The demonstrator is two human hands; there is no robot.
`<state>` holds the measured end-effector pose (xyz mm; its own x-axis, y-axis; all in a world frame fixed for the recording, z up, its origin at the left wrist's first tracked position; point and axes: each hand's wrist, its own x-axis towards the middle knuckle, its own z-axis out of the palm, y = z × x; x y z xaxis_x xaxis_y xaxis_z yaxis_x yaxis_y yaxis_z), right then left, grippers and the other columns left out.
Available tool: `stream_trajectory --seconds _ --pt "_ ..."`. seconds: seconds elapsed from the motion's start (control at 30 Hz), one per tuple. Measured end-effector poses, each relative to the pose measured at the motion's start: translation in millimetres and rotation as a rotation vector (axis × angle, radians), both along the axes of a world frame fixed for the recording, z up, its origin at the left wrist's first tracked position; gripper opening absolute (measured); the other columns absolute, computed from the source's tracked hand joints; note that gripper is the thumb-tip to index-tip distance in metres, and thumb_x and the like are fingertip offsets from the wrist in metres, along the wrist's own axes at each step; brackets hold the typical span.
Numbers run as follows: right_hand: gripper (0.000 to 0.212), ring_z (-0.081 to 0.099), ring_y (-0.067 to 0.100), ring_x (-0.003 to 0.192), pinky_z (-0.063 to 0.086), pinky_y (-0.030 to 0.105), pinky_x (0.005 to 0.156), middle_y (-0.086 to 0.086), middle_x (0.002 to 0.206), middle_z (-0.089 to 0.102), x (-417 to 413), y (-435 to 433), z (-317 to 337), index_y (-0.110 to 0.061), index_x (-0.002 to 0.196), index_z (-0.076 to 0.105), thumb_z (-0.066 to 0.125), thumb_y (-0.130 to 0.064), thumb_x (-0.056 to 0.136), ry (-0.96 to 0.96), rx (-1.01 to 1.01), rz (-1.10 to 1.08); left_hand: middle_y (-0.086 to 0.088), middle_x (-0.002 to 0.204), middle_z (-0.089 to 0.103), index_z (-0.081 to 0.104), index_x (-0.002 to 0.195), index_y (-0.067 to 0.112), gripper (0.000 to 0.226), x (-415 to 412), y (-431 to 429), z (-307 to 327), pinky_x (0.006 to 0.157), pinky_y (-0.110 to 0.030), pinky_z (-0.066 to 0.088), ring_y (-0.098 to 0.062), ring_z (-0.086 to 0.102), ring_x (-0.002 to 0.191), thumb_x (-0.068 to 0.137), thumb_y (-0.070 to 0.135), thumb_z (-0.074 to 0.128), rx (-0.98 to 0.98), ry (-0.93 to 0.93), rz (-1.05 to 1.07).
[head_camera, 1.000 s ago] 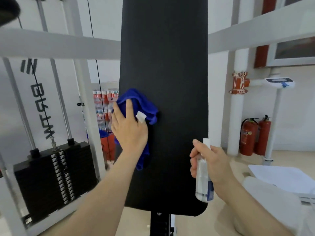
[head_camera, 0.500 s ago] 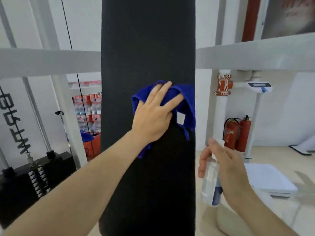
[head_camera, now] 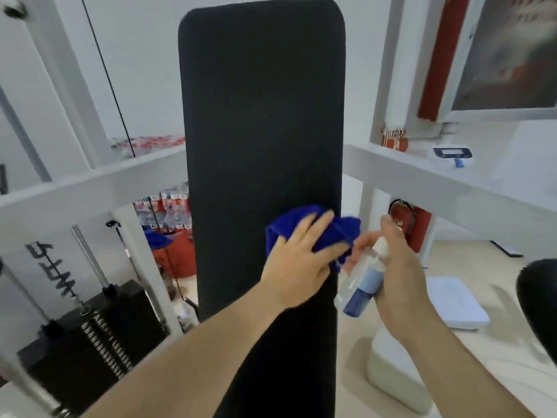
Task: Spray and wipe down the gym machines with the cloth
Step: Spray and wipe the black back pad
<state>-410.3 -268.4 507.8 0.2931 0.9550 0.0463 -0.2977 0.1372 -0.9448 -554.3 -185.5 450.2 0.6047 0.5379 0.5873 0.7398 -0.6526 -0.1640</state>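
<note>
Our left hand [head_camera: 297, 260] has swept the crumpled blue microfibre cloth [head_camera: 337, 229] from the middle to the right edge of the tall black padded backrest [head_camera: 262, 116], whose rounded top now shows. Its fingers lie spread flat, pressing the cloth to the pad. Our right hand [head_camera: 398, 267] hangs just off that edge, fingers curled round the small clear spray bottle with a blue label [head_camera: 361, 285], close beside the cloth. The pad's long axis runs upright; most of its face lies above and left of the cloth, so we judge the next stroke goes there.
</note>
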Motion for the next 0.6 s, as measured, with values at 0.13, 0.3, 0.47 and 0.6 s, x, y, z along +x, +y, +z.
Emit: stream_trajectory --seconds 0.13,0.3,0.47,0.6 --pt "0.069 0.053 0.022 0.054 0.046 0.037 0.067 0.003 0.050 0.058 -8 13 31 -0.020 0.041 0.061 0.040 -0.051 0.099 -0.004 -0.128 0.000 0.002 0.160 0.013 0.043 0.139 0.039 0.059 -44 -21 -41 0.097 -0.049 0.046 -0.023 0.010 0.144 0.086 0.024 0.063 -0.264 0.553 -0.245" --pt "0.070 0.051 0.024 0.055 0.044 0.042 0.075 0.007 0.052 0.058 -22 22 53 -0.017 0.037 0.059 0.041 -0.043 0.100 -0.035 -0.250 0.044 -0.008 0.157 0.027 0.037 0.141 0.032 0.072 -62 27 55 0.087 -0.043 0.051 -0.028 0.026 0.140 0.077 0.011 0.060 0.049 0.081 -0.003" --pt "0.063 0.055 0.025 0.061 0.049 0.045 0.084 0.014 0.064 0.061 -38 45 77 -0.006 0.051 0.055 0.039 -0.042 0.100 -0.136 -0.282 0.099 -0.014 0.158 0.025 0.035 0.146 0.023 0.067 -87 75 147 0.095 -0.047 0.046 -0.035 0.023 0.144 0.085 0.000 0.048 0.123 -0.443 0.257" --pt "0.062 0.058 0.026 0.063 0.050 0.041 0.078 0.013 0.063 0.060 -48 64 98 -0.006 0.057 0.056 0.037 -0.045 0.100 -0.180 -0.256 0.126 -0.014 0.157 0.025 0.037 0.147 0.020 0.066 -82 83 154 0.106 -0.037 0.036 -0.035 0.024 0.144 0.085 -0.003 0.046 0.105 -0.773 0.313"
